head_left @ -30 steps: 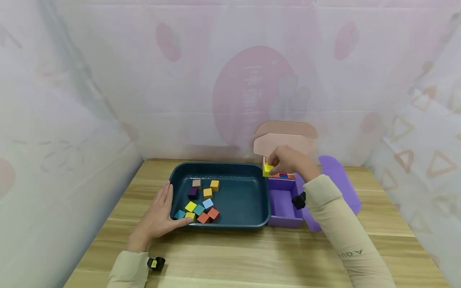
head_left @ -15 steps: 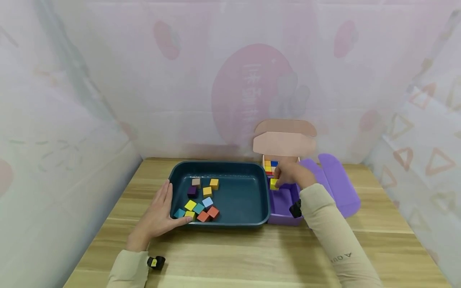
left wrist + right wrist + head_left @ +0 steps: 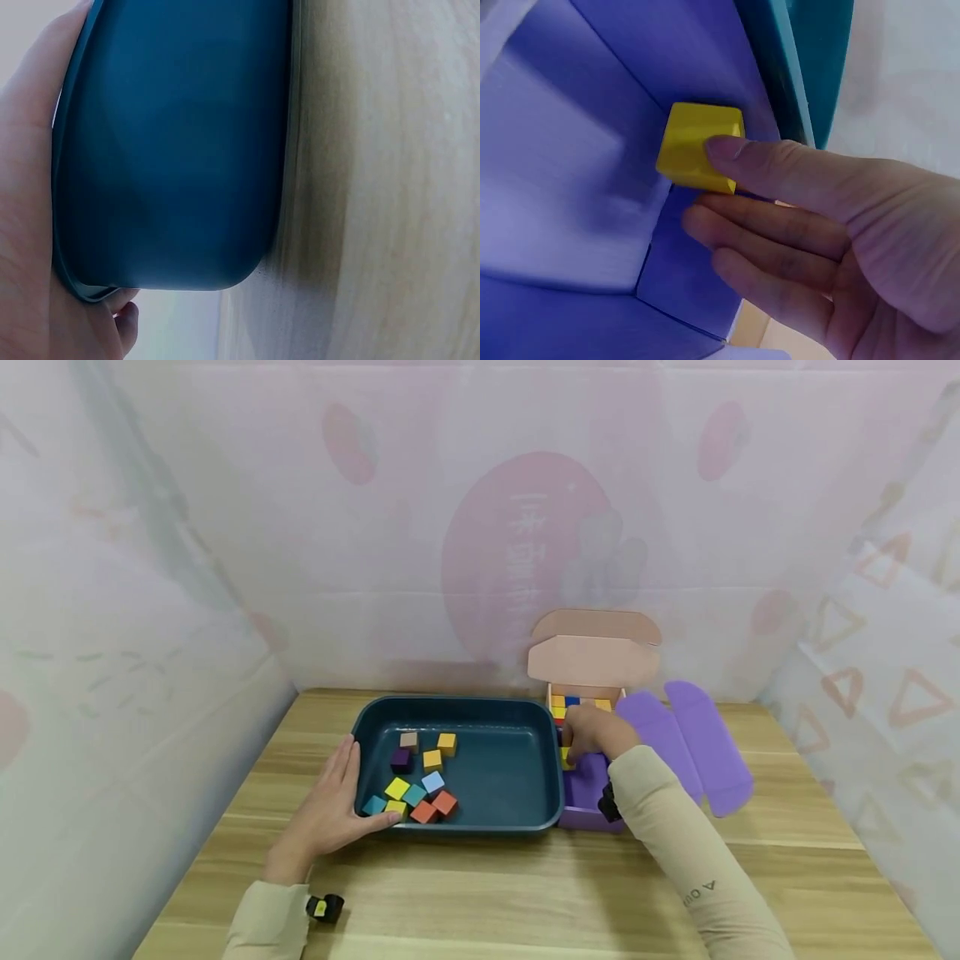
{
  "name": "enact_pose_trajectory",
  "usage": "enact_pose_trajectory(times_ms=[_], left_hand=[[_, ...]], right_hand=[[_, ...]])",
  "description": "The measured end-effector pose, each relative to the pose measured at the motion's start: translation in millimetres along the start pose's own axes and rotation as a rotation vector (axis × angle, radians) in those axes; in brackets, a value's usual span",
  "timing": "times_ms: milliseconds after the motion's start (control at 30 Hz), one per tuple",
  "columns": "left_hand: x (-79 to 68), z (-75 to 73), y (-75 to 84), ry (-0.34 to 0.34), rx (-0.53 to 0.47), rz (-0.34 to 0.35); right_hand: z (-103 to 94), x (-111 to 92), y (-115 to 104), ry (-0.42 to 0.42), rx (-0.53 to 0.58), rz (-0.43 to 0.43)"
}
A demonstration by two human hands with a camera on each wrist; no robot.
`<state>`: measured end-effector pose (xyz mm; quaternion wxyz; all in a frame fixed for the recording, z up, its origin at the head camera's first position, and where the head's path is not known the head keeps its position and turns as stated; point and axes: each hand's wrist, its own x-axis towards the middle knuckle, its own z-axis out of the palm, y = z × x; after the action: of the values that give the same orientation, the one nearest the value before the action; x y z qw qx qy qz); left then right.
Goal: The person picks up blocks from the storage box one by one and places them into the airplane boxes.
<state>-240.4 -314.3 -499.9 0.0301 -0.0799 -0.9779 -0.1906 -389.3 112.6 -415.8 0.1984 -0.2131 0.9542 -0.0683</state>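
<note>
My right hand (image 3: pixel 596 732) reaches down into the purple box (image 3: pixel 592 818). Between thumb and fingers it pinches a yellow cube (image 3: pixel 701 146), low in the box by the wall nearest the tray. The left hand (image 3: pixel 330 806) rests on the near left corner of the dark teal tray (image 3: pixel 502 777). Its fingers lie straight along the left rim, and its thumb lies over the front rim. In the left wrist view the palm sits against the rim of the tray (image 3: pixel 172 150). Inside the tray are several loose cubes, including a dark purple cube (image 3: pixel 401 761) and a red cube (image 3: pixel 445 803).
Behind the purple box stands an open peach box (image 3: pixel 592 660) holding several coloured cubes. The purple lid (image 3: pixel 708 747) is folded out to the right. The tray stands close against the boxes' left side, on a wooden table (image 3: pixel 480 893). White printed sheets surround the table.
My right hand has carried the yellow cube from above the peach box toward me and down into the purple box. The left hand and the tray stay in place.
</note>
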Motion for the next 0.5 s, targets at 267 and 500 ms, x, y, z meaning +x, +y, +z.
enact_pose_trajectory(times_ms=[267, 500], left_hand=[[-2.9, -0.5, -1.3, -0.010, 0.010, 0.001], [-4.3, 1.8, -1.7, -0.008, -0.001, -0.005]], right_hand=[[14.5, 3, -6, 0.003, 0.003, 0.021], [19.2, 4, -5, 0.032, -0.042, 0.039]])
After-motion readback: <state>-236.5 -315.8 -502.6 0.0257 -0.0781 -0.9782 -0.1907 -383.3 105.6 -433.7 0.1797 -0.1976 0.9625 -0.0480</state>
